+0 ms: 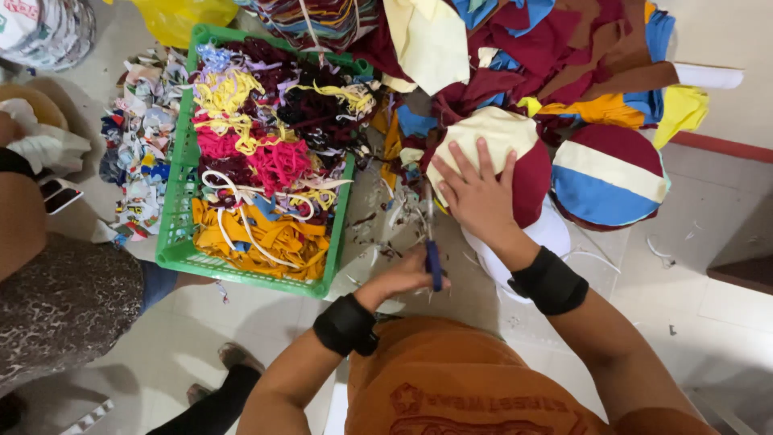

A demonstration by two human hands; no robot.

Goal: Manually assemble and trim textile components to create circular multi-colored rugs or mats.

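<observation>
My right hand (477, 196) lies flat, fingers spread, on a round cloth piece of cream and maroon panels (527, 165). This piece rests on a white round object (554, 232) on the tiled floor. My left hand (400, 279) grips small scissors with a blue handle (433, 266); their blades point up along the left edge of the round piece. Both wrists wear black bands. Thread and cloth trimmings lie on the floor around the scissors.
A green plastic basket (174, 242) full of yellow, pink, orange and dark fabric strips stands to the left. A heap of coloured cloth (564, 48) lies behind. A striped maroon, cream and blue round piece (609, 174) sits at right. Another person (56, 298) sits at far left beside printed scraps (141, 161).
</observation>
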